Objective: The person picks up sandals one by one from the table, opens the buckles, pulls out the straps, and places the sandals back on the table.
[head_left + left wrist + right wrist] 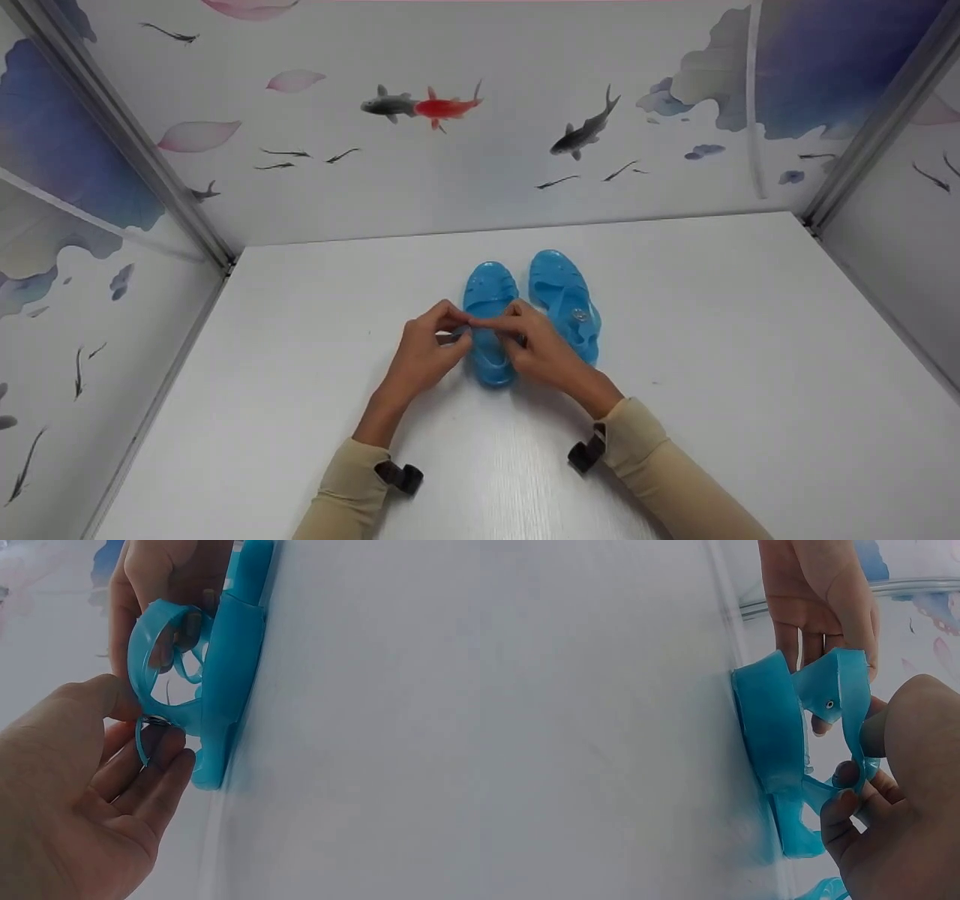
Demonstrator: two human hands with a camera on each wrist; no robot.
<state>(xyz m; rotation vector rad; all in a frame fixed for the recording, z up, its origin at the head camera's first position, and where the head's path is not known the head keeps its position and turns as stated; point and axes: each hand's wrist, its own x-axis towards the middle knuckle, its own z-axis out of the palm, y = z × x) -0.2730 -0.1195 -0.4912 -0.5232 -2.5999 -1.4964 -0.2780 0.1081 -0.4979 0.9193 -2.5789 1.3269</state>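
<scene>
A blue translucent sandal (491, 289) stands on the table under both hands, toe away from me. My left hand (431, 349) pinches its strap at the left side, by a small metal buckle (156, 721), with the thin strap end (141, 744) hanging beside the fingers. From the other side, my right hand (544, 349) pinches the arched strap (855, 701) between thumb and fingers. A small rivet (829, 704) shows on the strap in the right wrist view. Partly behind the right hand lies the matching sandal (555, 277), with a round silvery buckle (580, 315) on its strap.
The white table (300, 390) is enclosed by printed panels with fish and petals, including the back panel (487, 180) and the left panel (82, 322). Metal posts stand at the corners. A black wrist camera (401, 477) sits on the left sleeve, another camera (586, 452) on the right.
</scene>
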